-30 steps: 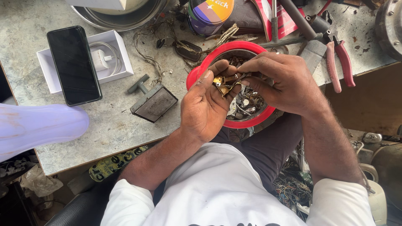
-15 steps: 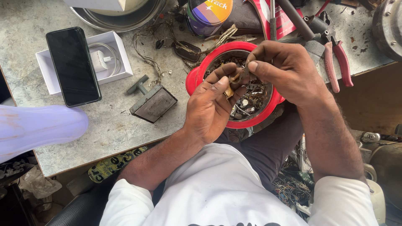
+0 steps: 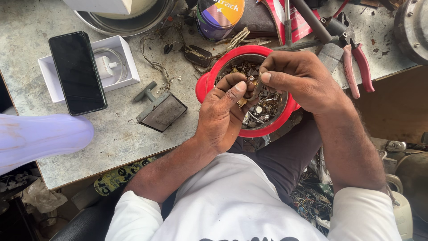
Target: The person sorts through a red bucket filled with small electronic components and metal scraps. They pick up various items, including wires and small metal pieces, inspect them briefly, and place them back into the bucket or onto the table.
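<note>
two hands: my left hand (image 3: 223, 114) and right hand (image 3: 303, 82) pinch one small part (image 3: 250, 84) above the red bowl (image 3: 206, 85); i should grip tight.

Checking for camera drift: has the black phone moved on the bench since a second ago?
No. The black phone lies across the white box just as before, left of the red bowl.
</note>
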